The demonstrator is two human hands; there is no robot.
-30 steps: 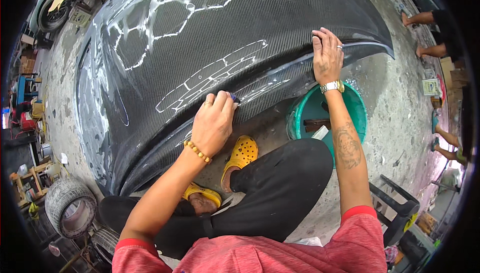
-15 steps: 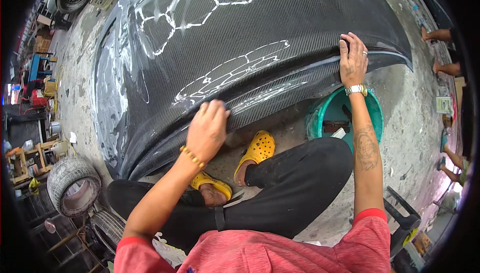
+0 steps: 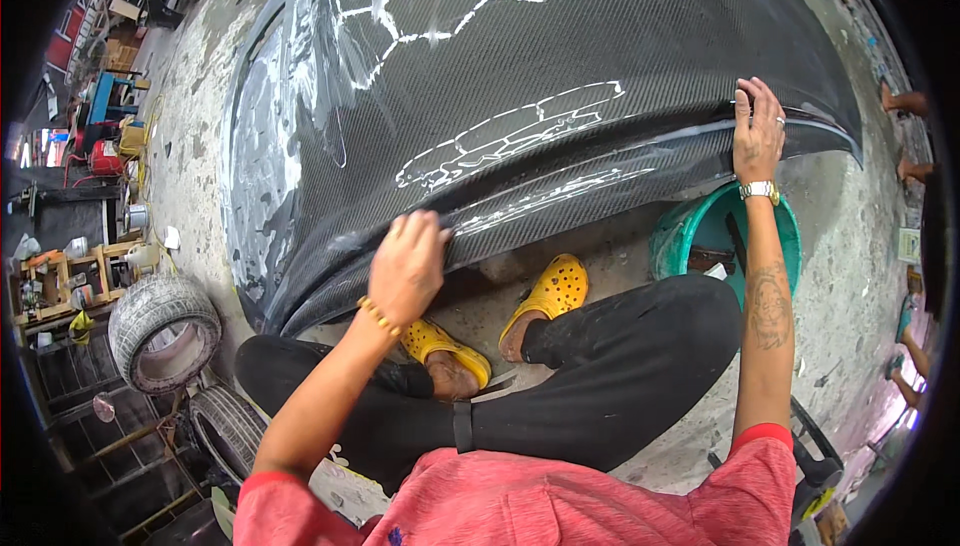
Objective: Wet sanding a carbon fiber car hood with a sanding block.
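In front of me lies a black carbon-fibre car hood (image 3: 500,66), glossy with reflections and whitish smears on its left side. My left hand (image 3: 408,261) is closed at the raised front lip, knuckles up. A sliver of something dark shows by its fingers; what it is, I cannot make out. Farther right along the same lip, my right hand (image 3: 758,131) rests flat with its fingers stretched out, holding nothing. Below that hand stands a green bucket (image 3: 662,236) with dark pieces and a small white block inside, partly behind my forearm.
Two tyres, one upper tyre (image 3: 150,321) and one lower tyre (image 3: 222,424), sit at left beside a wooden rack (image 3: 85,281). My feet in yellow clogs (image 3: 562,291) are under the hood's near edge. Other people's bare legs (image 3: 910,103) show at far right.
My left hand has slid leftward along the hood's lip. The right hand keeps its place on the hood. The whole view has shifted slightly, so the scene sits farther right.
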